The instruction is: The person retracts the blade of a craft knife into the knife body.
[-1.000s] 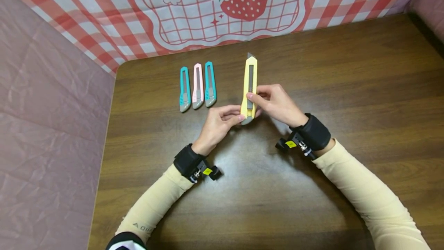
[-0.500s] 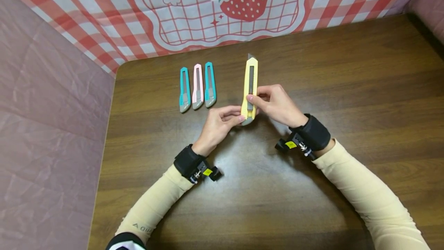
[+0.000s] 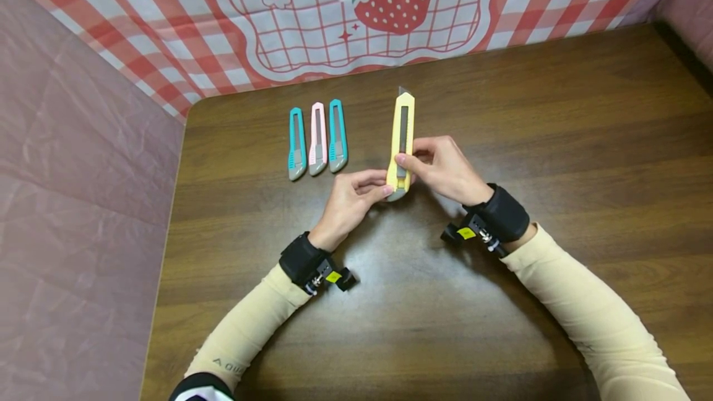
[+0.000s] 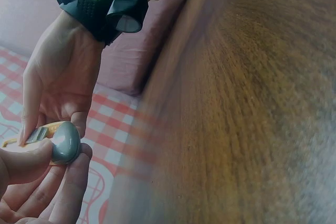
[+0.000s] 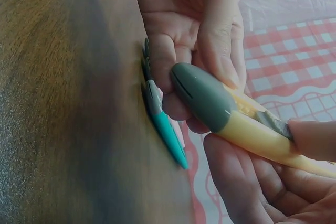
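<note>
A yellow utility knife (image 3: 403,125) is held up over the table, its grey end cap toward me and a short tip of blade showing at the far end. My left hand (image 3: 348,203) pinches it near the grey end cap (image 4: 65,142), thumb on top. From the other side my right hand (image 3: 448,169) grips the body, with the thumb on the grey slider (image 5: 273,123). To the left, a teal knife (image 3: 297,144), a pink knife (image 3: 318,139) and a second teal knife (image 3: 338,136) lie side by side.
The brown wooden table (image 3: 423,327) ends at a red and white checked cloth (image 3: 167,23) with a strawberry print along the back. A pink cloth (image 3: 78,203) hangs at the left side. Both wrists wear black camera bands.
The yellow knife, with its slider and my right thumb, has shifted very slightly toward me. Otherwise both hands keep the same hold, and the three knives on the table stay where they were.
</note>
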`<state>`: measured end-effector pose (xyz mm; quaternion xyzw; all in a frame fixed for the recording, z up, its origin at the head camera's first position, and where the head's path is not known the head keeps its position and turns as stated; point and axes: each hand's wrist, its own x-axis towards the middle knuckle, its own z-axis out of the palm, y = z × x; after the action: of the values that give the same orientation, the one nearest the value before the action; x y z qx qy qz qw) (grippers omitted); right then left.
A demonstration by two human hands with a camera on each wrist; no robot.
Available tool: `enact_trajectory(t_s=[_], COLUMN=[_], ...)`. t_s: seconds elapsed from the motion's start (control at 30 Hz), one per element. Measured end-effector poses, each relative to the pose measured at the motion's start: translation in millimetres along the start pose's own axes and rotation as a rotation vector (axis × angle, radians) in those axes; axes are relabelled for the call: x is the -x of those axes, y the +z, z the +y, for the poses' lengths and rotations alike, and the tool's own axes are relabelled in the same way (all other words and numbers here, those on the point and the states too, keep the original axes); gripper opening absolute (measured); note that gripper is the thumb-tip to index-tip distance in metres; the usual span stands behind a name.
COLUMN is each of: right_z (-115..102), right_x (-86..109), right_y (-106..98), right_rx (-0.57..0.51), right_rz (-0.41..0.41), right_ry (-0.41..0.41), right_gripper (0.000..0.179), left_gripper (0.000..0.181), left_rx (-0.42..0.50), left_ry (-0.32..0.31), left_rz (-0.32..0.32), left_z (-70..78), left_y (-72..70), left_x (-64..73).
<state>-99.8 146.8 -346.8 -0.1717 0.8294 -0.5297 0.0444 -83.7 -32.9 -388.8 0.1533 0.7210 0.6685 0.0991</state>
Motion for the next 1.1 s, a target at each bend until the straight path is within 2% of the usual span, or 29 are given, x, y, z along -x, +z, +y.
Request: enact_trajectory(t_s=[0.33, 0.73, 0.97, 1.1], right_z=[2, 0, 0, 2], right_x=[-0.5, -1.2, -1.0, -1.5], right_y=[5, 4, 3, 3], right_rx=[-0.025, -0.086, -0.105, -0.112], right_rz=[0.039, 0.008, -0.022, -0.034], right_ry=[-0.004, 0.015, 0.026, 0.026], right_gripper=[0.010, 0.011, 0.013, 0.014], left_gripper=[0.023, 0.024, 0.024, 0.023], left_rx=[0.011, 0.020, 0.048, 0.047], left_ry=[-0.018, -0.032, -0.018, -0.009], left_rz=[0.025, 0.027, 0.037, 0.046], left_z=[2.7, 2.7, -23.7, -27.0], left_y=[-2.4, -3.4, -5.5, -5.3], left_x=[-1.3, -2.5, -9.0, -9.6])
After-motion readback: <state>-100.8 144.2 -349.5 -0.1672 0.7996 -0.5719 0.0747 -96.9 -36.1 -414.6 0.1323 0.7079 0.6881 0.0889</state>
